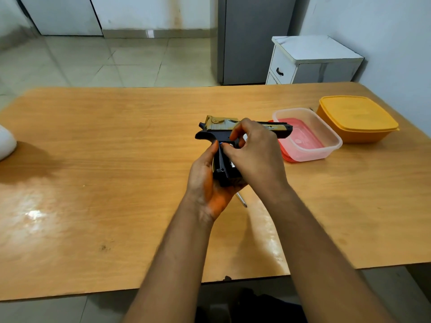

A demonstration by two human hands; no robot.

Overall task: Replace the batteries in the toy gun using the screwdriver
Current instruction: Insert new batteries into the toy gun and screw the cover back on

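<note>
Both of your hands were on the toy gun (pixel 224 134) above the table (pixel 116 159) — your left hand (pixel 207 183) gripped its handle from below, your right hand (pixel 254 155) pinched at the open handle — with the screwdriver (pixel 242 201) lying underneath.

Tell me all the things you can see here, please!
toy gun: one, black and gold, held over the middle of the table
screwdriver: one, only its silver shaft shows, lying on the table under the hands
table: one, light brown wood
clear tub: one, see-through, on a red lid, right of the gun
orange box: one, orange with its lid on, far right
white object: one, at the left edge, cannot tell what
cabinet: one, white, on the floor behind
left hand: holds the gun's grip
right hand: fingers pinching at the grip
</note>
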